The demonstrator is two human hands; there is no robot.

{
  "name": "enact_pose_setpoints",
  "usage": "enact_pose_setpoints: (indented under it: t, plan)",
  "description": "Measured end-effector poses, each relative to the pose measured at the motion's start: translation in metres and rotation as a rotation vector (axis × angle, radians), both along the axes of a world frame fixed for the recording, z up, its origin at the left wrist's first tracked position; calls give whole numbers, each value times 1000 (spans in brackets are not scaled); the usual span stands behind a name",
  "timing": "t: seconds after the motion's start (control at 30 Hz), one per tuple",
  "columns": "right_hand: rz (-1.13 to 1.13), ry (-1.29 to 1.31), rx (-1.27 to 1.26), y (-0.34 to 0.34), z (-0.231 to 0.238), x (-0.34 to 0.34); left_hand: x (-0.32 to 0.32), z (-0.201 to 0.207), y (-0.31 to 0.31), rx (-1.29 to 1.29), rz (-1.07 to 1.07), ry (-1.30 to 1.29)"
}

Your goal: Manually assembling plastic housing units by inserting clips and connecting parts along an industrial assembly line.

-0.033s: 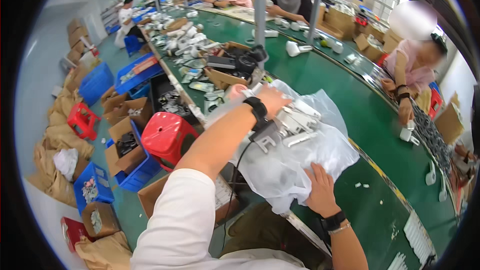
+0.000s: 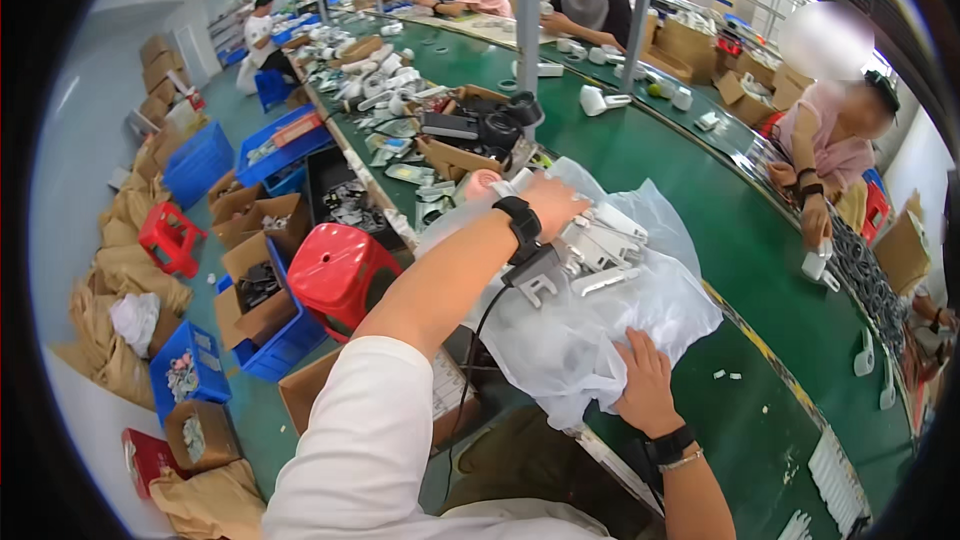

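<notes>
Barely a shift, so handling looks no further along! Left hand (image 2: 553,204): hold unclear, white parts (image 2: 602,246) just right of it; right hand (image 2: 646,382) lies open on the bag (image 2: 560,345).

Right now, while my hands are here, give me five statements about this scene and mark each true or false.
1. The right hand touches the plastic bag. True.
2. The plastic bag is solid black. False: it is whitish and see-through.
3. The left hand is beside some white parts. True.
4. A yellow stool stands to the left of the plastic bag. False: a red stool stands there.
5. Both wrists wear dark bands. True.
</notes>
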State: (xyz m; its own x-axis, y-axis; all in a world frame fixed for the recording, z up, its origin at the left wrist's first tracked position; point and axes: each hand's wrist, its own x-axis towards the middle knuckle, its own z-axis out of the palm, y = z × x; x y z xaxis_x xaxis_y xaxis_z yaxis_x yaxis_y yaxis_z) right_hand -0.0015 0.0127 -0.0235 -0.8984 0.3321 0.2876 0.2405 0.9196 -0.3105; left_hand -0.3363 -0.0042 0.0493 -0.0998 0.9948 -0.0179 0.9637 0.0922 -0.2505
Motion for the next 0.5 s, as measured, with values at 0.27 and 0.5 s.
enact_pose_setpoints:
  t: [0.27,0.5]
  plan:
    - [2,-20,-12,3,0,-7,11,12,-17,-47,-133,92]
    - [15,-13,14,3,-1,-7,34,14,2,-193,-111,-1]
